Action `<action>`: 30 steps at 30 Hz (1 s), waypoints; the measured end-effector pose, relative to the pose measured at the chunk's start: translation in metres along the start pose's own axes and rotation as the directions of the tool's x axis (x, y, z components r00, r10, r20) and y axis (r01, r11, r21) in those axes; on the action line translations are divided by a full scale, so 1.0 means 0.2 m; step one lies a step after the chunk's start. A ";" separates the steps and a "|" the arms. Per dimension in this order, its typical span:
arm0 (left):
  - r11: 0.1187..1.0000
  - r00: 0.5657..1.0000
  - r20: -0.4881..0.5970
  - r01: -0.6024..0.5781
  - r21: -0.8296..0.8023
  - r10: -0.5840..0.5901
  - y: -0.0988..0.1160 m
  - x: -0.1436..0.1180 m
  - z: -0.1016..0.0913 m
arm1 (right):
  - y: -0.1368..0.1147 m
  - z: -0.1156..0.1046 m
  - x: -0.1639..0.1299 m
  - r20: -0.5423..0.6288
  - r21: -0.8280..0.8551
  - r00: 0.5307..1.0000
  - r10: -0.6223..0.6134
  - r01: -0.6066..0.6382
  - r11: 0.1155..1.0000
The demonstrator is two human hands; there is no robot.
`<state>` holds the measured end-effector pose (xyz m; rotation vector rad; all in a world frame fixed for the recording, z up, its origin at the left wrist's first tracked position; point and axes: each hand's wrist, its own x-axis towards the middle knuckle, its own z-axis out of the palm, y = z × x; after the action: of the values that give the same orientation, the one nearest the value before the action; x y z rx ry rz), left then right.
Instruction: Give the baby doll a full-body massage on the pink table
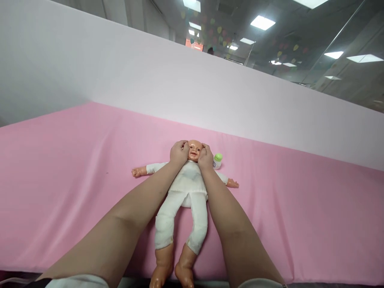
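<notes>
A baby doll in a white cloth body lies on its back, arms spread out and feet toward me. My left hand is pressed against one side of its head, fingers curled in by the temple. On the other side, my right hand cups the head in the same way, fingers bent and partly hidden. Between the two hands the doll's face stays visible. Just right of my right hand stands a small bottle with a green cap, partly covered by that hand.
A pink sheet with some creases covers the padded surface under the doll. Behind it runs a low white wall. Beyond that, glass panels show ceiling lights. The surface's front edge lies near the doll's feet.
</notes>
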<state>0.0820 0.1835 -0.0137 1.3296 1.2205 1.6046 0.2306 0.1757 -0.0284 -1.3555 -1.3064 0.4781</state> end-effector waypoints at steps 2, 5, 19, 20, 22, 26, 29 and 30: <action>0.998 0.999 -0.002 -0.051 0.032 0.051 0.03 -0.04 -0.02 | -0.02 -0.03 -0.03 -0.011 -0.066 1.000 -0.007 0.006 0.998; 0.994 0.996 0.029 -0.091 0.054 0.090 0.05 -0.10 -0.05 | -0.03 -0.06 -0.07 0.026 -0.125 0.999 -0.036 0.039 0.991; 0.972 0.944 0.323 -0.129 0.195 0.061 0.05 -0.08 -0.17 | -0.04 -0.20 -0.03 0.317 -0.193 0.948 -0.001 0.065 0.979; 0.967 0.944 0.324 -0.137 0.214 0.062 0.05 -0.08 -0.16 | -0.04 -0.20 -0.03 0.312 -0.217 0.950 -0.002 0.074 0.973; 0.940 0.942 0.328 -0.173 0.293 0.070 0.05 -0.08 -0.16 | -0.05 -0.19 -0.04 0.312 -0.265 0.950 -0.007 0.094 0.960; 0.829 0.933 0.356 -0.234 0.508 0.044 0.08 -0.11 -0.16 | -0.07 -0.19 -0.06 0.324 -0.338 0.946 -0.015 0.130 0.932; 0.780 0.938 0.345 -0.227 0.583 0.015 0.10 -0.12 -0.17 | -0.08 -0.19 -0.06 0.309 -0.367 0.951 -0.003 0.122 0.922; 0.783 0.941 0.339 -0.220 0.582 0.012 0.09 -0.12 -0.17 | -0.08 -0.19 -0.07 0.303 -0.373 0.953 -0.001 0.120 0.920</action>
<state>0.0553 0.1483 -0.0039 2.0190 1.5400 1.0186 0.2534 0.1442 -0.0095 -1.6054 -1.7584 0.4029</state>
